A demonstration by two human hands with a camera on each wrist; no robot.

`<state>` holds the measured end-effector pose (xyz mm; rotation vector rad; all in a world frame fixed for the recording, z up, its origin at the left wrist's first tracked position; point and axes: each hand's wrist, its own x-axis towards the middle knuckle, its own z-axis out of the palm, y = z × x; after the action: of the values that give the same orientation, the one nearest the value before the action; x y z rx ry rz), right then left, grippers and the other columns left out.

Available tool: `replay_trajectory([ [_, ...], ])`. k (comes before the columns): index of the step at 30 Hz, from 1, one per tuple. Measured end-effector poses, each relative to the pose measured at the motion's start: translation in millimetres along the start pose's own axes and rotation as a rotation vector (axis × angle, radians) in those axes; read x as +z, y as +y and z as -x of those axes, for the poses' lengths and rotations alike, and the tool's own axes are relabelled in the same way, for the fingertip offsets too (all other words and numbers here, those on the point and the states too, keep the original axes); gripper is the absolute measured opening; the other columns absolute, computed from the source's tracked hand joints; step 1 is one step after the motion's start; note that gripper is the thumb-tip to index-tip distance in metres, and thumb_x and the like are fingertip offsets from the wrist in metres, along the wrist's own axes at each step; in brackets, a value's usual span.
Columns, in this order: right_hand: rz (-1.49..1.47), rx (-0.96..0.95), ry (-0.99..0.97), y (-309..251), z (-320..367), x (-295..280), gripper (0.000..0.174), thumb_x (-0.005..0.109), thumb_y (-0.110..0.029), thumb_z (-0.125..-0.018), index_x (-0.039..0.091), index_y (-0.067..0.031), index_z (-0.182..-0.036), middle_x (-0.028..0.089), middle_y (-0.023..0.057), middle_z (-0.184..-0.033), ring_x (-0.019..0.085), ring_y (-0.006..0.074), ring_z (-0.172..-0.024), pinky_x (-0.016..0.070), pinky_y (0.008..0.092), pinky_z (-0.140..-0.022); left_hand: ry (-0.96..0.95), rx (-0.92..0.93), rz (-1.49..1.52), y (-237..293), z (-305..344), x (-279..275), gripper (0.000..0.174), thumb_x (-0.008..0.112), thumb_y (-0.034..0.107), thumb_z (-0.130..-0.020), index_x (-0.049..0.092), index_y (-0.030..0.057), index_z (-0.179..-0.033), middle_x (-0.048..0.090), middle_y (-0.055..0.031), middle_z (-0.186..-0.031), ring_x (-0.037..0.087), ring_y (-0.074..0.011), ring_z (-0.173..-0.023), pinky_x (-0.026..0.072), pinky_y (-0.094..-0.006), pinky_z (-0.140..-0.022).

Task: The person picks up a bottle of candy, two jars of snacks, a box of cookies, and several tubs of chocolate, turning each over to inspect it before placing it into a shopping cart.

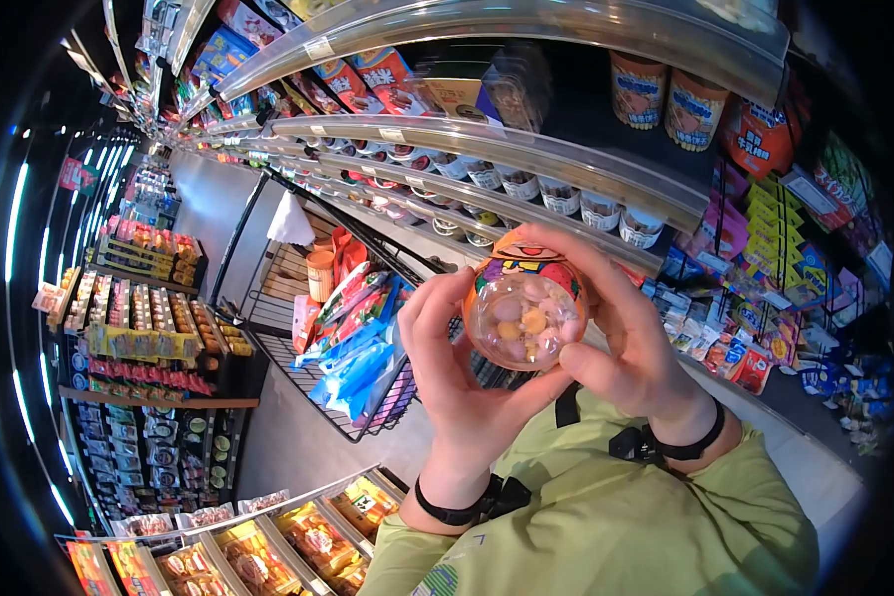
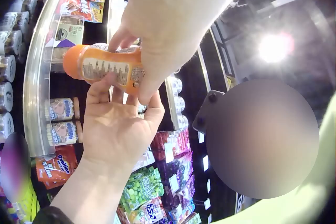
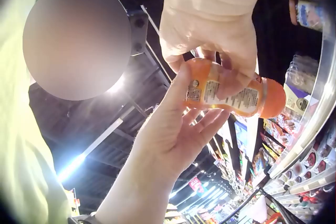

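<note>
Both hands hold an orange candy bottle (image 1: pixel 529 288) in front of the body, its clear end facing the head camera. Small pink, white and yellow candies (image 1: pixel 533 320) show through that end. My left hand (image 1: pixel 457 382) curves round one side, thumb beneath the clear end. On the other side my right hand (image 1: pixel 621 348) grips with fingers over the top and thumb at the rim. In the left wrist view the bottle's orange cap (image 2: pixel 73 61) points left, and a printed text label (image 2: pixel 107 70) shows. The right wrist view shows the same label (image 3: pixel 231 98) between the hands.
A wire shopping cart (image 1: pixel 366 433) stands to the left, holding colourful packets (image 1: pixel 353 348), a canister (image 1: pixel 320 276) and a white cloth (image 1: pixel 290 221). Tiered snack shelves (image 1: pixel 526 149) run close ahead. Bins of packaged food (image 1: pixel 258 551) lie at lower left, with more display racks (image 1: pixel 149 348) beyond.
</note>
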<state>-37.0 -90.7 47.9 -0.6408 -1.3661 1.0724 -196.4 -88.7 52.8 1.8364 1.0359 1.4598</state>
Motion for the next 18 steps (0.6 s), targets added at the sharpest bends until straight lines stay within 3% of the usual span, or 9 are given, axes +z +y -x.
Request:
replay_trajectory([
  [1, -0.030, -0.001, 0.006, -1, -1, 0, 0.069, 0.060, -0.010, -0.076, 0.037, -0.0003, -0.141, 0.045, 0.0160, -0.136, 0.043, 0.0244, -0.127, 0.0315, 0.0359, -0.107, 0.004, 0.000, 0.001, 0, -1, 0, 0.095, 0.092, 0.016, -0.055, 0.039, 0.0028, -0.132, 0.038, -0.0121, -0.127, 0.043, -0.0228, -0.119, 0.0530, -0.0309, -0.086],
  [7, -0.106, 0.003, -0.005, -2, -3, -2, 0.070, 0.056, -0.008, -0.074, 0.035, 0.0011, -0.141, 0.039, 0.0159, -0.141, 0.037, 0.0247, -0.133, 0.0270, 0.0371, -0.111, -0.064, 0.107, 0.024, 2, -4, 0, 0.091, 0.086, 0.007, -0.059, 0.036, 0.0029, -0.134, 0.034, -0.0127, -0.129, 0.041, -0.0243, -0.121, 0.0510, -0.0343, -0.090],
  [12, -0.155, -0.053, -0.028, 4, -4, -5, 0.073, 0.055, -0.009, -0.074, 0.031, 0.0022, -0.142, 0.036, 0.0162, -0.143, 0.034, 0.0256, -0.135, 0.0250, 0.0382, -0.112, -0.100, 0.185, 0.077, 0, -8, -1, 0.079, 0.076, 0.009, -0.067, 0.036, -0.0004, -0.135, 0.033, -0.0151, -0.129, 0.038, -0.0261, -0.123, 0.0399, -0.0395, -0.100],
  [18, -0.144, -0.065, -0.061, 8, -6, -10, 0.074, 0.055, -0.009, -0.074, 0.029, 0.0021, -0.143, 0.034, 0.0159, -0.145, 0.033, 0.0254, -0.136, 0.0246, 0.0381, -0.113, -0.077, 0.088, 0.248, -4, -4, -1, 0.066, 0.065, 0.009, -0.076, 0.037, -0.0018, -0.135, 0.032, -0.0153, -0.132, 0.037, -0.0256, -0.125, 0.0375, -0.0402, -0.103],
])
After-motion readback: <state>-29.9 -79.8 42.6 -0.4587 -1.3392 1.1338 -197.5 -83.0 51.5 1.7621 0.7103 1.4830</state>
